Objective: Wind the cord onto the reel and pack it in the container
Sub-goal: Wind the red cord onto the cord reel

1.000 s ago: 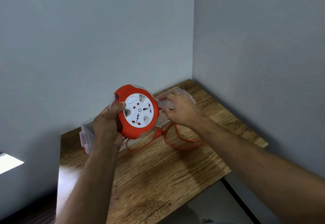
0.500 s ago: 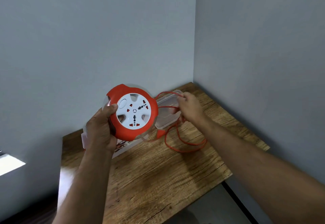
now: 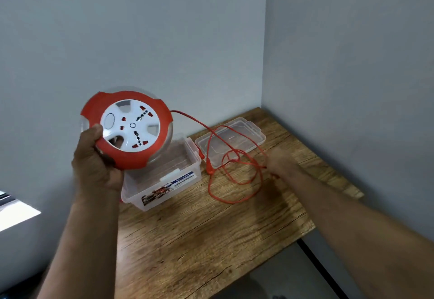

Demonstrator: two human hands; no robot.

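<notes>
My left hand (image 3: 98, 165) grips a round red reel (image 3: 128, 129) with a white socket face, raised above the table at the left. An orange cord (image 3: 234, 174) leaves the reel's right side and falls in loose loops on the wood. My right hand (image 3: 279, 160), blurred, is low over the table at the loops' right edge and seems to pinch the cord. A clear plastic container (image 3: 164, 181) with a printed label stands open below the reel. Its clear lid (image 3: 231, 140) lies flat behind the cord.
The wooden table (image 3: 211, 240) sits in a corner between two grey walls. Its front edge runs diagonally at lower right, with a dark floor strip (image 3: 312, 254) beyond. A bright pale surface (image 3: 14, 214) shows at the left edge.
The reel has gone up and to the left in my left hand. My right hand has dropped from near the lid to the table, drawing the cord out into longer loops.
</notes>
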